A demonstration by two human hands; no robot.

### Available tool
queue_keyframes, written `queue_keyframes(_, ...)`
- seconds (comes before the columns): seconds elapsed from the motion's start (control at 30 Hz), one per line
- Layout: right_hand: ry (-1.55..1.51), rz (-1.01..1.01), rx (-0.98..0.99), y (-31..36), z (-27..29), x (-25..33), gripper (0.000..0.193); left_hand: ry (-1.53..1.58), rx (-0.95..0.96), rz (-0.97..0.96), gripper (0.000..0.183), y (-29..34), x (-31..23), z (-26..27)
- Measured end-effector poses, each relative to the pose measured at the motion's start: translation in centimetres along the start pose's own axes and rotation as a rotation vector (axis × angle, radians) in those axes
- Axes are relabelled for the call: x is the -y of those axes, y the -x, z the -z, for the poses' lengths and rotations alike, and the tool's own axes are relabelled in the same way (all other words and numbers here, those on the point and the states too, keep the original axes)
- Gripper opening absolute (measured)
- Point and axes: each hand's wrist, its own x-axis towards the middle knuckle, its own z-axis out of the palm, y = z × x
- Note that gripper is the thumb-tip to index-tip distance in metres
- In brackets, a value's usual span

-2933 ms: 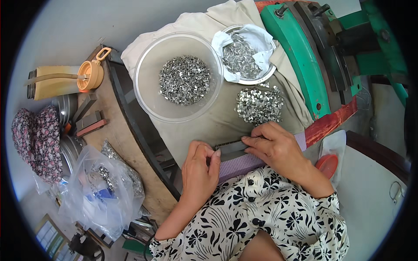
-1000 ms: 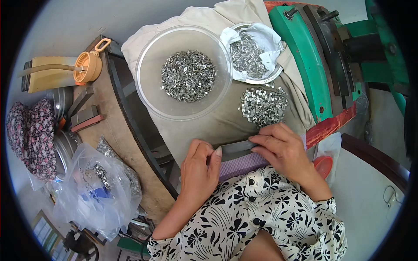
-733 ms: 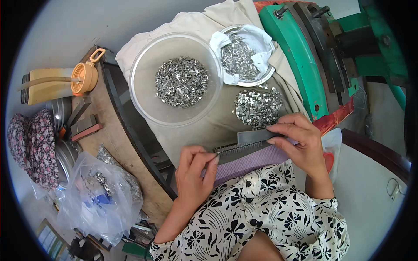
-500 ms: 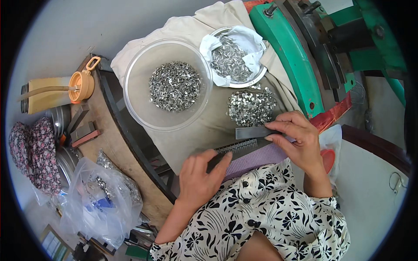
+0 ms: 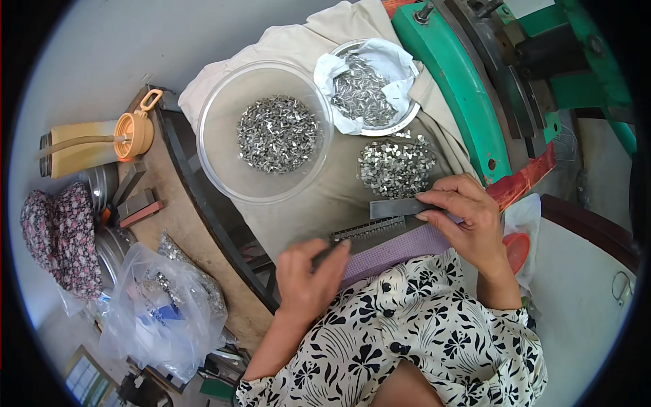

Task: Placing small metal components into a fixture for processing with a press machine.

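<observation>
My right hand [image 5: 468, 216] pinches one end of a flat grey metal bar [image 5: 393, 208] between thumb and fingers. Just below the bar lies a narrow metal strip with a row of slots [image 5: 371, 229], beside a purple checked cloth [image 5: 380, 255] at my lap. By the strip's left end, my left hand [image 5: 305, 277] is closed; a dark piece shows between its thumb and fingers, too blurred to name. Beyond the bar, small shiny metal pieces [image 5: 397, 166] lie heaped on the beige cloth [image 5: 271, 234].
A clear plastic bowl [image 5: 211, 159] holds small metal parts. Behind the heap is a cloth-lined metal bowl [image 5: 400, 125] of thin pins. A green machine [image 5: 447, 88] stands at right. At left, a wooden table [image 5: 196, 251] bears a plastic bag [image 5: 163, 312] and an orange-lidded bottle [image 5: 85, 141].
My left hand has drawn slightly toward me, from open fingers over the strip's left end to a grip on a dark piece. The right hand still holds the bar; the view has shifted slightly.
</observation>
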Motion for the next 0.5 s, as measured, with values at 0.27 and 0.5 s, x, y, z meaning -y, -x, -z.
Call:
queue_keyframes(0.27, 0.014, 0.054, 0.031, -0.1, -0.5, 0.0, 0.029, 0.206, -0.024, 0.188, 0.026, -0.5, 0.7, -0.2)
queue_keyframes(0.5, 0.039, 0.077, 0.042, 0.3, -0.7, -0.2, 0.032, 0.173, 0.007, 0.182, 0.023, -1.1, 0.8, -0.3)
